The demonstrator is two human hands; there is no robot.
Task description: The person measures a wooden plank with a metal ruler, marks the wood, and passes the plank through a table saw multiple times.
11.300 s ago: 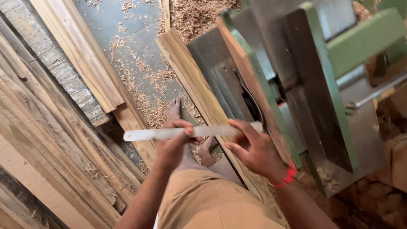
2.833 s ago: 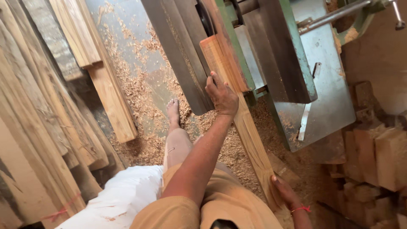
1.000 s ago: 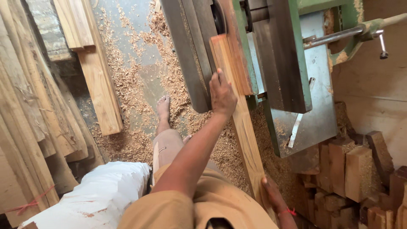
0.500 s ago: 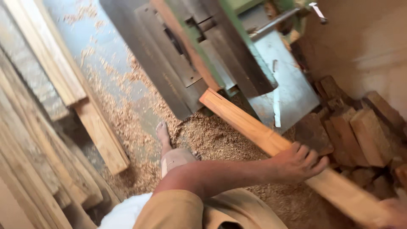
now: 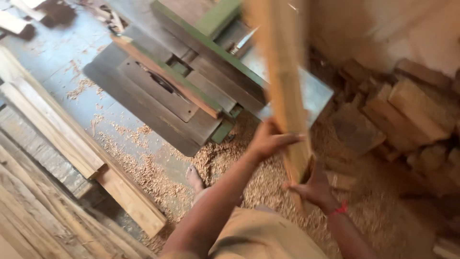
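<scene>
Gripping a long plank [image 5: 283,91], both hands work just right of the saw table [image 5: 177,96]. The left hand [image 5: 268,141] presses its palm and fingers against the plank's near face, partway up; the right hand [image 5: 314,184], with a red band at the wrist, is curled around the lower end. The plank stands nearly upright and is blurred, so it looks to be swinging; its top runs out of view above the table's far right corner.

The main risk I see is loss of control. The left hand looks flat against the wood rather than wrapped round it, so most of the weight seems to hang on the right hand's hold at the bottom. If that slips, the plank could topple onto the table, where a dark blade slot [image 5: 160,81] and a wooden fence [image 5: 167,72] lie, or fall rightward onto the offcut blocks [image 5: 412,110].

A bare foot [image 5: 194,177] rests in the sawdust [image 5: 239,168] just below the table's near corner, close under the plank's lower end. A dropped end could land on it, and loose shavings make poor footing. Rough edges could also leave splinters in bare palms. Boards [image 5: 72,158] stacked well left of the table look out of reach of a fall.
</scene>
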